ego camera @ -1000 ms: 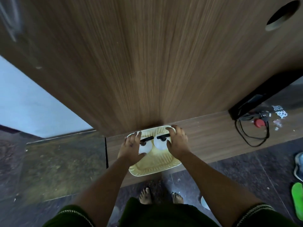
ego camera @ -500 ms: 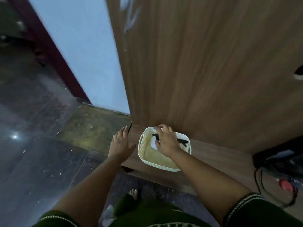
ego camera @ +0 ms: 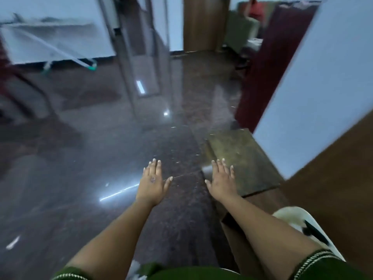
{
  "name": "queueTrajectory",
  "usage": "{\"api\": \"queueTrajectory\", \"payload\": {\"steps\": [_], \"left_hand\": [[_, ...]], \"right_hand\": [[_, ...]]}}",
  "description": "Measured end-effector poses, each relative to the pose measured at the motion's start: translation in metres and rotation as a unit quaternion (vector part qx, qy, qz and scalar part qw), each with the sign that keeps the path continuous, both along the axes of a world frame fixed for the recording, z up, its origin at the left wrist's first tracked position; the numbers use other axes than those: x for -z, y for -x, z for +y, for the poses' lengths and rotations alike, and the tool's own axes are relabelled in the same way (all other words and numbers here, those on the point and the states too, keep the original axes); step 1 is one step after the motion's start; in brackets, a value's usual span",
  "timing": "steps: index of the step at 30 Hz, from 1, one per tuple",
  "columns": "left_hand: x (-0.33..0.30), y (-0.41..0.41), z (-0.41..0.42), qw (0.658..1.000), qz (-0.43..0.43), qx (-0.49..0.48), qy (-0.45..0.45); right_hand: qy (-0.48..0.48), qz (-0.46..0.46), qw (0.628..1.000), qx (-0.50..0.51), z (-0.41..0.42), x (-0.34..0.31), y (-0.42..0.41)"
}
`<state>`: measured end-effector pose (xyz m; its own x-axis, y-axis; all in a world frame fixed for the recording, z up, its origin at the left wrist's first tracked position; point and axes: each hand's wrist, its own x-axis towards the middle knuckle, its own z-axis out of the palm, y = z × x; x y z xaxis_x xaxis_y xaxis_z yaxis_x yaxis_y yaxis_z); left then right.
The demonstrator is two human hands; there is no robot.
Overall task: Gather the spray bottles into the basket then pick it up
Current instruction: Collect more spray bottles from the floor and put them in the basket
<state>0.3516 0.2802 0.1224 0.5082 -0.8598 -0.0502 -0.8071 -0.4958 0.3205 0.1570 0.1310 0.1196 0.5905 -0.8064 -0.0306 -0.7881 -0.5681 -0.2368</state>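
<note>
Behind the right fingers and off to their right, down beside that forearm, sits the pale cream oval plastic basket on the low brown wooden shelf. A black spray-bottle trigger head lies slantwise in it. Both the left hand and right hand hover flat over the dark polished floor, fingers spread, holding nothing. The right hand is nearer the basket, which is blurred and partly hidden.

Basket sits down at my 4 o'clock, behind my right forearm; floor mat ahead at 1 o'clock.
</note>
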Motion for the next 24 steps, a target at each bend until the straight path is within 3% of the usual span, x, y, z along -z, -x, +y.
{"api": "queueTrajectory", "payload": {"steps": [9, 17, 21, 24], "left_hand": [[0.023, -0.136, 0.251, 0.956, 0.006, -0.289, -0.053], [0.073, -0.145, 0.471, 0.838, 0.081, -0.532, -0.091], [0.110, -0.134, 0.515, 0.783, 0.140, -0.594, -0.117], [0.146, -0.146, 0.521, 0.746, 0.182, -0.632, -0.102]], "right_hand": [[-0.022, 0.028, 0.962, -0.269, 0.142, 0.011, -0.252], [-0.061, 0.087, 0.873, -0.476, 0.337, 0.071, -0.393], [-0.080, 0.153, 0.807, -0.564, 0.410, 0.113, -0.421], [-0.102, 0.181, 0.778, -0.593, 0.448, 0.158, -0.443]]}}
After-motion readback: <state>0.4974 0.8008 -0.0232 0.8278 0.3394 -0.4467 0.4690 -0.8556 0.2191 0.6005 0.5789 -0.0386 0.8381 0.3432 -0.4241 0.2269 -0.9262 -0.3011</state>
